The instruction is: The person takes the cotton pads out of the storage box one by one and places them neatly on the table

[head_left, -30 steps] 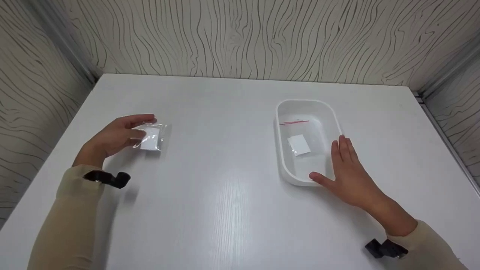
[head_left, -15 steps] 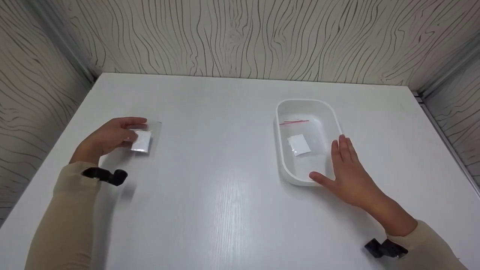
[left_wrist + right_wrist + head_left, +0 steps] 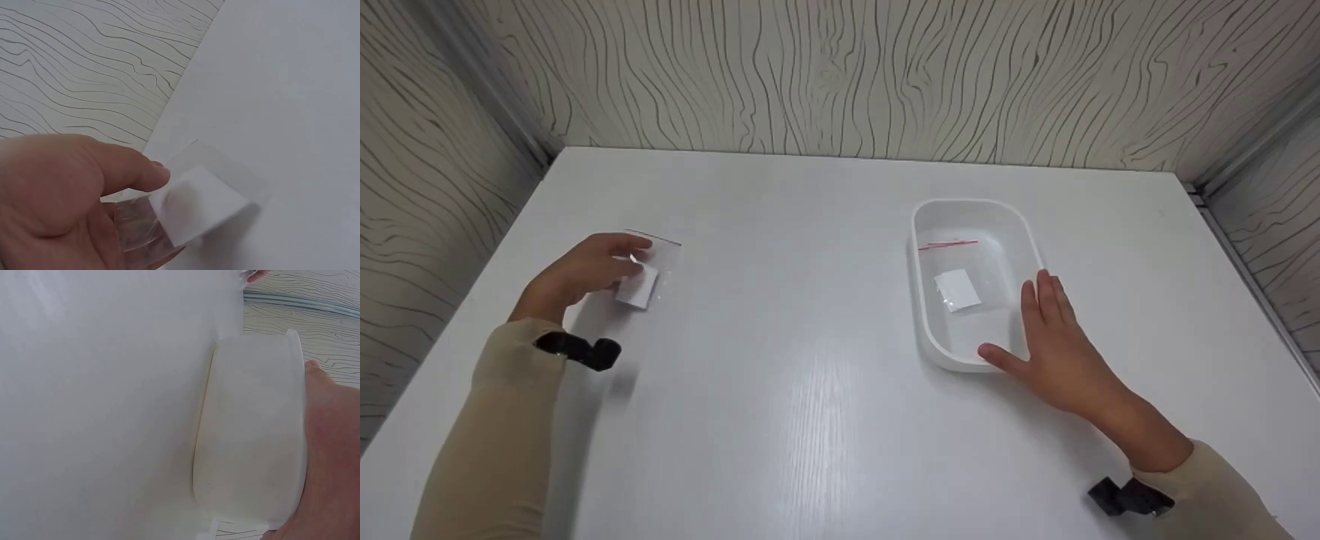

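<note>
A: Where was the work centred?

B: At the left of the frame. The left hand (image 3: 589, 266) had a small clear bag (image 3: 663, 262) pinched between thumb and fingers, the grip nearly closed on the film. A white insert (image 3: 636, 291) showed through it. The bag was over the left part of the tabletop (image 3: 795, 322), though whether it touched the surface could not be told

A: And the right hand (image 3: 1057, 356)?

B: Spread, its fingers straight along the right rim of a white tub (image 3: 971, 214) and its thumb at the near rim. It touched the tub without wrapping round it, apparently to steady it

A: Which step was that?

B: Probably the handling of one bag, since a similar packet (image 3: 958, 290) lay inside the tub, right of centre. If the two belonged together, the next move called for a firm pinch and a lift clear of the tub's wall

A: Any brand or lettering?

B: None that could be read. The white insert looked plain, the red lines (image 3: 949, 244) in the tub seemed to be seal strips, and the wall (image 3: 825, 75) at the top carried only wavy dark lines
</note>
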A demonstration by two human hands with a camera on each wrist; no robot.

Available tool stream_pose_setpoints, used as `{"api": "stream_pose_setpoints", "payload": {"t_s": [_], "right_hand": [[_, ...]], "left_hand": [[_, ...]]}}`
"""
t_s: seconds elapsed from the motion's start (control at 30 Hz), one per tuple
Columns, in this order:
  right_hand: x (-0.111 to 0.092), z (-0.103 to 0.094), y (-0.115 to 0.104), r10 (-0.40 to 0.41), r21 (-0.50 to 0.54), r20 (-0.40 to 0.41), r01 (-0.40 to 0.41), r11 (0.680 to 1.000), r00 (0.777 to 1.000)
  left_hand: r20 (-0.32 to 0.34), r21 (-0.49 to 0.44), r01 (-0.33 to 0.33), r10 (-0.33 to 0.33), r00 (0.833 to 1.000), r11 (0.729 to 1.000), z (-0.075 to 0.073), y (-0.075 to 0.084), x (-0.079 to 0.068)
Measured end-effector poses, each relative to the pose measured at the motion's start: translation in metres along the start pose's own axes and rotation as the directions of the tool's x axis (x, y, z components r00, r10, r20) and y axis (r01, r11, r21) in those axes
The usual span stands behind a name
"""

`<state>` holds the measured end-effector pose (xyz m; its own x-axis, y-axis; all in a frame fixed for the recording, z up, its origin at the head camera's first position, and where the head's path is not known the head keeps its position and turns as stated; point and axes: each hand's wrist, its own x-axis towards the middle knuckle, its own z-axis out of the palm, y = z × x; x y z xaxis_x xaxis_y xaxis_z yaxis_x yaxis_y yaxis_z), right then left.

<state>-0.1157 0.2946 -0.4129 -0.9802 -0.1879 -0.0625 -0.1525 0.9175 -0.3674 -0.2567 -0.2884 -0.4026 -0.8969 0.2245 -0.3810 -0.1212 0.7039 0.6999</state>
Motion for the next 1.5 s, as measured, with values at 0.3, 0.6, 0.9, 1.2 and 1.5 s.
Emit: {"api": "stream_pose_setpoints", "payload": {"t_s": [0.3, 0.6, 0.9, 1.2, 1.5], "right_hand": [[0.0, -0.001, -0.001, 0.012, 0.008, 0.008, -0.012, 1.0, 1.0], [0.0, 0.0, 0.0, 0.007, 0.01, 0.005, -0.007, 1.0, 1.0], [0.0, 0.0, -0.001, 0.006, 0.011, 0.003, -0.006, 1.0, 1.0], [0.0, 0.0, 0.0, 0.009, 0.011, 0.01, -0.01, 1.0, 1.0], [0.0, 0.0, 0.0, 0.005, 0.01, 0.007, -0.005, 1.0, 1.0]], "left_hand": [[0.0, 0.048, -0.011, 0.011, 1.0, 0.999, 0.001, 0.005, -0.002], [0.022, 0.043, 0.025, -0.026, 0.999, 0.999, -0.002, 0.009, -0.004], [0.025, 0.054, 0.063, -0.065, 0.998, 0.997, -0.008, 0.013, -0.008], [0.033, 0.103, 0.094, -0.097, 0.995, 0.99, -0.015, 0.012, -0.009], [0.043, 0.117, 0.095, -0.1, 0.994, 0.989, -0.019, 0.015, -0.012]]}}
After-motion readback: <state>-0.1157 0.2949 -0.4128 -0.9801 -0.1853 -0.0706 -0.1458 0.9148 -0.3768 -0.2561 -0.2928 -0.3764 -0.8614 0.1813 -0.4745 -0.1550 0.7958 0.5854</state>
